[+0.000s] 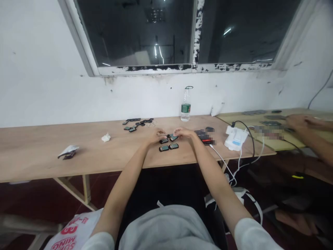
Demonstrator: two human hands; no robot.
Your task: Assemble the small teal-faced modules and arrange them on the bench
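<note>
Small black-rimmed casings with grey-green faces lie in a cluster on the wooden table in front of me. My right hand [184, 132] has its fingers closed on the edge of one small black casing [173, 138], which looks slightly tilted. Just left of it, my left hand [157, 134] is curved, thumb and forefinger apart, at the upper edge of another black casing [163, 140]. Whether it touches that casing is hard to see. Nearer me, a left front casing [163, 148] and a right front casing [173, 146] lie side by side.
Further back is a pile of dark casings [142, 123] with small light bits. A water bottle [185, 109] stands by the wall. To the right are a black box [204, 137], a white power strip [235, 138] with cables, and another person's hand [296, 121]. Crumpled tissue [106, 137] lies left.
</note>
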